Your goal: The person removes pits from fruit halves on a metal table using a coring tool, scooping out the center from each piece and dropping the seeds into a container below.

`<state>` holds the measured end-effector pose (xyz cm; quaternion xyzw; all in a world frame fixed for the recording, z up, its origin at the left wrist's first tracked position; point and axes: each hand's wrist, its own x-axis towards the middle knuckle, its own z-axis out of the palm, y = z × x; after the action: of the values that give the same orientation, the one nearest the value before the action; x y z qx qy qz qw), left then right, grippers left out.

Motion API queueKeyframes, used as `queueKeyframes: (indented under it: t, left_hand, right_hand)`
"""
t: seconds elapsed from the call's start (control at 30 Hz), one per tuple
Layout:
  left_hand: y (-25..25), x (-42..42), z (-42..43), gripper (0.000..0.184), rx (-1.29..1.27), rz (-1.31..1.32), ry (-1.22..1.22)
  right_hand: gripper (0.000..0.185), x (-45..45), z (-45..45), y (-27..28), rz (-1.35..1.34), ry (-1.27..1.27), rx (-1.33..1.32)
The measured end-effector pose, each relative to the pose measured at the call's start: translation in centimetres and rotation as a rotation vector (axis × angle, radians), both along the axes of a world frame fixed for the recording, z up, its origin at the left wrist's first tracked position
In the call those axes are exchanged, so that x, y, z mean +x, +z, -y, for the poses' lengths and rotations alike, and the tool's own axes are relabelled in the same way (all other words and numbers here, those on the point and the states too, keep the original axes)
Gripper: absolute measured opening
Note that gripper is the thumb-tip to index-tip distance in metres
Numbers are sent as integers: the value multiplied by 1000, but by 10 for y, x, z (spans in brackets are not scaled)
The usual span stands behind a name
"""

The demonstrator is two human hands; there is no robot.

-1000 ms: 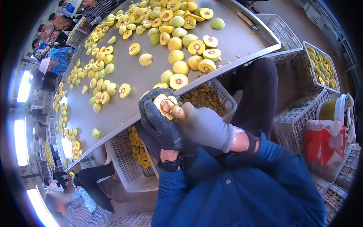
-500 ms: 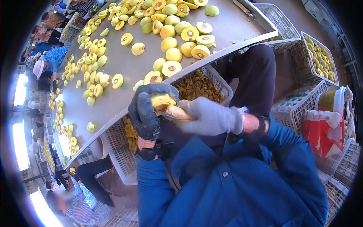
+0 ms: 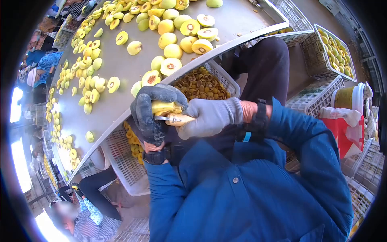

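My left hand (image 3: 146, 111), in a dark work glove, is closed around a yellow peach half (image 3: 165, 106) just past the table's edge. In a grey knit glove, my right hand (image 3: 209, 117) grips the wooden handle of a small pitting knife (image 3: 179, 119). Its short metal blade points at my left palm, right against the lower side of the fruit; how deep the tip reaches is hidden by the glove. Close above my hands, cut peach halves (image 3: 171, 66) lie on the metal table (image 3: 117, 99), some showing brown pit hollows.
Below the table edge stands a crate of brown pits (image 3: 203, 82), and left of it a white crate (image 3: 125, 161) holding yellow pieces. Crates and a peach-filled basket (image 3: 335, 52) line the right, near a red-and-white bag (image 3: 344, 129). A co-worker (image 3: 96, 222) sits at lower left.
My right hand has turned at the fruit, and the knife's metal blade now shows. The view has shifted, so table and crates appear slightly further left.
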<state>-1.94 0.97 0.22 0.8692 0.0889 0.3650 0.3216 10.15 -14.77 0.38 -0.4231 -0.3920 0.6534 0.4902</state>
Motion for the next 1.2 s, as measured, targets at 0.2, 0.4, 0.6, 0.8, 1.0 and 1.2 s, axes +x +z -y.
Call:
queueKeyframes:
  t: [0.2,0.4,0.6,0.8,1.0,1.2]
  left_hand:
    - [9,34,16,45,-1086,236,-176]
    - [-5,30,-5,30,-562,192,162]
    - [-31,-43,-40,28,-420,202,442]
    - [-23,-94,-123,20,366,-240,641]
    - [-21,65,-118,42,359,-564,21]
    - [-43,126,-157,63,566,-870,-168]
  right_hand:
    - [19,4,-18,-10,169,-239,208]
    - [22,36,12,-79,1358,-164,-89]
    - [27,24,16,-88,1302,-405,-8]
    - [19,28,16,-92,1194,-193,-94]
    - [20,24,12,-93,1146,-159,-92]
    - [23,31,12,-95,1071,-98,-230]
